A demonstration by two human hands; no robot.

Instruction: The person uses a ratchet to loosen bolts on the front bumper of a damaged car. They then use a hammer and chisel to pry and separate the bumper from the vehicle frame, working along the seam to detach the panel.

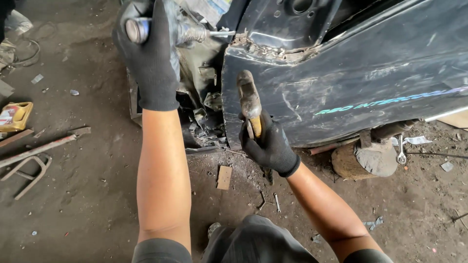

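- Our left hand (148, 58) in its black glove was closed tight around a silver chisel (185, 31). Its thin tip touched the torn, rusty seam (265, 48) at the top edge of the dark car panel (351, 83).
- Our right hand (268, 143) was wrapped around the yellow handle of a hammer (248, 100), with the rusty head up in front of the panel, well below the chisel.
- If the hammer came in crooked, we thought it could miss the round end of the chisel and hit our left fingers — they sat right beside that end.
- The tip could slide off the ragged seam, because the rust there looked crumbly. Then the chisel might scratch the good paint.
- The torn metal looked sharp — a slip could push our left wrist onto it, and that arm was bare above the glove.
- Bits of rust could fly at our face from so close.
- The ground was dirt with scrap on it, like the metal bars (34, 156) and the wrench (401, 151), so we could trip on them.
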